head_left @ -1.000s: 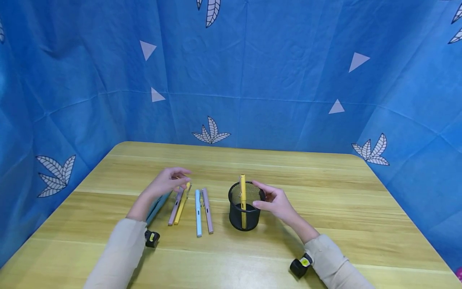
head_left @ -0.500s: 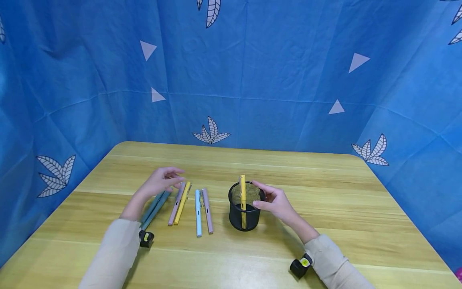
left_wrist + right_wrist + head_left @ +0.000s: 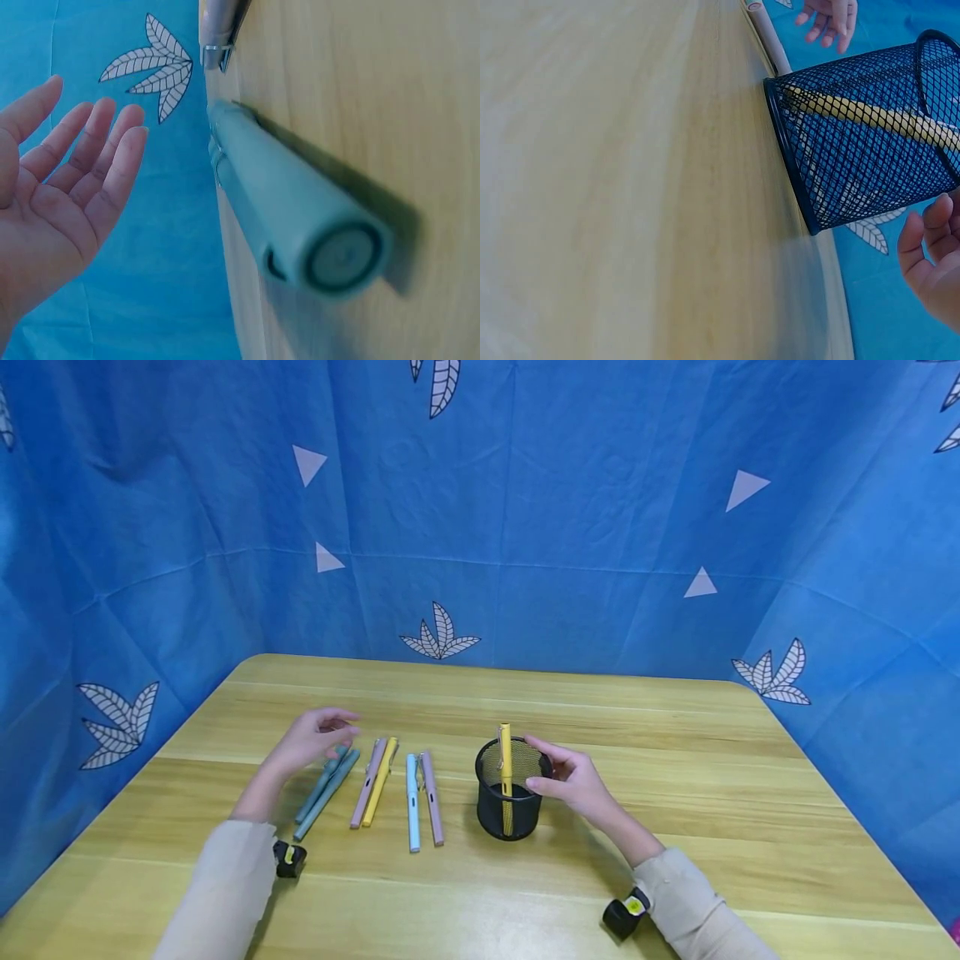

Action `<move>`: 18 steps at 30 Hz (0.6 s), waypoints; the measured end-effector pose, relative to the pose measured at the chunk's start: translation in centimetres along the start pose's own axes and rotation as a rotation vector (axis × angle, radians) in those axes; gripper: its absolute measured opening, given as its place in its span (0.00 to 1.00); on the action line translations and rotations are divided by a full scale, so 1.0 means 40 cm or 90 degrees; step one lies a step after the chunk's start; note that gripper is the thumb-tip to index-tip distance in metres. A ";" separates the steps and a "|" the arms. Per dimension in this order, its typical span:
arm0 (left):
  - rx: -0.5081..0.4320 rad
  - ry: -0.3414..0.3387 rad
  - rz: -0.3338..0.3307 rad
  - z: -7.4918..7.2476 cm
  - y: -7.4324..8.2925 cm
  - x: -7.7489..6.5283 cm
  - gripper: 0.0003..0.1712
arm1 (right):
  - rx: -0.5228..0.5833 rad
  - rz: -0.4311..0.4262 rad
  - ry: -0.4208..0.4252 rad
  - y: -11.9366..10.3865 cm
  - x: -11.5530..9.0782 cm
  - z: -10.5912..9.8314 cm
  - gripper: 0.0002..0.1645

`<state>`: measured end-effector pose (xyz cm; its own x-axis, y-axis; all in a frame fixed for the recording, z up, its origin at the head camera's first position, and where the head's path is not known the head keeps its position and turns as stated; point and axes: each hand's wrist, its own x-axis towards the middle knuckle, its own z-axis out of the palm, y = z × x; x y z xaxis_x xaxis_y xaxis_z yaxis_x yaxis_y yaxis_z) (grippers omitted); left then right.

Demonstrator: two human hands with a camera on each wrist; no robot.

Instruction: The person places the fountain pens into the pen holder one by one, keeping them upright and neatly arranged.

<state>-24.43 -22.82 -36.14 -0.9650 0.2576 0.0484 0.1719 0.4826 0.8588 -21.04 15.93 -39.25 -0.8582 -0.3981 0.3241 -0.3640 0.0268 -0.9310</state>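
Observation:
My left hand [image 3: 311, 739] hovers over the far ends of two teal pens [image 3: 326, 795], fingers relaxed and holding nothing. In the left wrist view its palm and spread fingers [image 3: 116, 176] show beside a teal pen [image 3: 285, 195]. My right hand [image 3: 573, 781] holds the black mesh pen holder [image 3: 491, 817] at its right side, thumb at the near rim and a finger at the far rim. A yellow pen [image 3: 506, 764] stands upright inside the holder; it shows through the mesh in the right wrist view.
Between the hands lie a lavender pen [image 3: 367, 785] with a yellow pen [image 3: 378, 787], then a light blue pen [image 3: 413, 810] with another lavender pen [image 3: 432, 802]. All rest on the wooden table [image 3: 675, 743]. Blue cloth [image 3: 570, 510] hangs behind and at both sides.
My left hand has moved left, away from the yellow and lavender pens to above the teal pens, uncovering more of them. My right hand and the pen holder stay in place.

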 end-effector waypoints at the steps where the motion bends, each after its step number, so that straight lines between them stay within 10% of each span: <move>1: 0.002 0.004 0.000 -0.003 -0.002 -0.002 0.27 | -0.007 0.001 0.002 0.000 0.000 0.000 0.33; 18: 0.076 -0.007 -0.020 -0.036 -0.026 -0.015 0.26 | -0.008 -0.009 0.007 0.005 0.001 -0.001 0.32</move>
<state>-24.32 -24.68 -36.35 -0.9681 0.2499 0.0158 0.1645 0.5872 0.7925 -21.15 15.96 -39.43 -0.8565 -0.3889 0.3393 -0.3810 0.0329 -0.9240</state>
